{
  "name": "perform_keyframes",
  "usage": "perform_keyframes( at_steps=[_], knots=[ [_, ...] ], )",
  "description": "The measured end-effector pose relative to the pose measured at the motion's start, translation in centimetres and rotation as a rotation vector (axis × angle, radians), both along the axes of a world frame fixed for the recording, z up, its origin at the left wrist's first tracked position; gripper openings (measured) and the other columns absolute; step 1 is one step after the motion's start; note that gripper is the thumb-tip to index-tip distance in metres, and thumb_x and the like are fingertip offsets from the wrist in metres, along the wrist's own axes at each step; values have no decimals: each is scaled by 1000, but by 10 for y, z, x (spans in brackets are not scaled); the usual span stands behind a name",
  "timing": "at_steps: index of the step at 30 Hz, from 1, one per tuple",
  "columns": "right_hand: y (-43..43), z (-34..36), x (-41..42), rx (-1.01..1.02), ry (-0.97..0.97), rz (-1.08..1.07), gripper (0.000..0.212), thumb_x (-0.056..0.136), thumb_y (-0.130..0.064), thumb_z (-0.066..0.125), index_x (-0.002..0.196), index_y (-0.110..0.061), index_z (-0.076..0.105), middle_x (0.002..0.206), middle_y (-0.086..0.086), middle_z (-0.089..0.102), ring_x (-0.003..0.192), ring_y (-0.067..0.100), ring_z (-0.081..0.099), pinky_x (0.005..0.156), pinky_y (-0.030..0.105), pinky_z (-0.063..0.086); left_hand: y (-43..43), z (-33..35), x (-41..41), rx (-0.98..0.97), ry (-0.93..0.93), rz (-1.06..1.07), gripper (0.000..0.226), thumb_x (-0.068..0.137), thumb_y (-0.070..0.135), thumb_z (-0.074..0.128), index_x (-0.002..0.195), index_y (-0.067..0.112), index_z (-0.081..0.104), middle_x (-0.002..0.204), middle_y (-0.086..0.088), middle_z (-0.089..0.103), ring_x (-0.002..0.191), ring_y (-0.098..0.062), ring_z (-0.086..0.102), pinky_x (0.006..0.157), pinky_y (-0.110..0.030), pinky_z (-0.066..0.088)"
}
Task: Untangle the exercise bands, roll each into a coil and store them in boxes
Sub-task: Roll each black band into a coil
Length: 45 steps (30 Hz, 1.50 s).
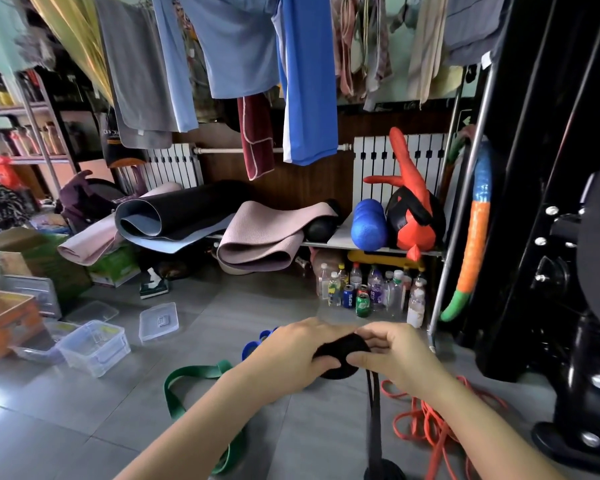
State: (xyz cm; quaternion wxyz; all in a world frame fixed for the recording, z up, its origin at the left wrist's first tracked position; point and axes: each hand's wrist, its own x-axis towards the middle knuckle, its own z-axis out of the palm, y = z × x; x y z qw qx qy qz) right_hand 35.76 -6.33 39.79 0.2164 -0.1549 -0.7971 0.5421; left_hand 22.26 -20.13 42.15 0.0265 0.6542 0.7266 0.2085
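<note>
On the grey tiled floor (291, 299) beneath the shelf, among a cluster of plastic bottles (395, 292), a blue can (349, 296) reads PEPSI in white. The label of the green can (362, 305) touching it is too small to read. The dark cloth hanging at the upper left carries white lettering, too blurred to make out.

Both hands are closed on a black exercise band (343, 351) wound into a flat coil and held above the floor. The left hand (291, 355) wraps the coil's left side, fingers curled behind it and thumb across its face. The right hand (395, 355) pinches the right edge between thumb and bent fingers. The band's loose tail hangs straight down from the coil to a dark heap at the bottom edge.

A green band (187, 375) lies looped on the floor under the left forearm. An orange band (426, 420) lies tangled under the right forearm. Blue bands (253, 344) sit just behind the left hand. To the left stands a clear plastic box (94, 348), open, with a clear lid (158, 322) lying near it.
</note>
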Motion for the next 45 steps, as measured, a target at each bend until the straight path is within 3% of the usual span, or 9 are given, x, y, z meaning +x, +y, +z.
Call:
perform_keyframes(
  at_steps=[7,11,18,22,27,32,36,40,45],
  knots=[
    [-3,-3,6,-46,71,-48,28,71,-7,78,88,-28,69,83,-10,74,81,4,68,74,14,51,-6,-14,5,189,-202,91,49,85,24,58,121,54,44,101,18,61,96,1,52,86,-22,43],
    [-3,-3,10,-85,130,-20,31,72,-2,76,89,-26,68,82,-14,74,80,3,69,69,11,51,-6,-18,9,366,-522,221,59,85,14,65,106,67,52,104,20,65,98,-3,62,90,-25,49],
    [-10,-16,9,-226,217,-69,24,73,0,73,88,-19,70,86,-3,75,84,10,70,70,16,53,-8,-36,27,528,-1087,225,53,85,-3,62,98,48,70,93,12,72,85,-12,70,70,-40,59],
    [-13,-21,16,-171,104,-7,21,75,-1,73,87,-17,70,75,-5,74,58,-1,64,53,9,46,-17,-46,26,417,-867,212,48,83,2,66,95,48,63,97,21,67,88,-5,66,71,-25,56],
    [-19,-34,19,-7,-65,47,22,75,-5,76,88,-21,69,86,-4,73,82,11,69,81,24,54,-26,-40,16,77,-282,133,53,82,28,67,122,53,42,111,28,53,93,17,50,78,-8,46],
    [-23,-43,21,-73,-57,91,29,71,-7,78,89,-28,70,87,-8,75,85,9,70,80,20,53,-32,-38,14,-43,-732,100,40,80,1,67,106,32,69,87,28,69,86,5,66,69,-12,51],
    [-28,-54,23,-132,-1,75,31,64,-17,81,89,-31,69,86,-14,74,84,2,69,74,10,48,-37,-50,18,72,-957,160,48,81,-5,66,88,42,69,82,15,73,78,-2,69,60,-15,52],
    [-28,-75,27,-251,61,24,33,53,-30,79,86,-30,71,89,-9,74,88,7,69,76,15,51,-39,-62,22,245,-1110,221,41,81,-7,65,94,31,70,84,8,74,79,-9,71,60,-20,54],
    [-32,-91,26,-214,104,-81,28,75,-4,73,86,-29,69,84,-13,74,83,2,69,72,11,49,-38,-72,32,349,-1186,263,47,82,-8,63,82,38,75,84,4,74,81,-15,71,63,-23,55]
  ],
)
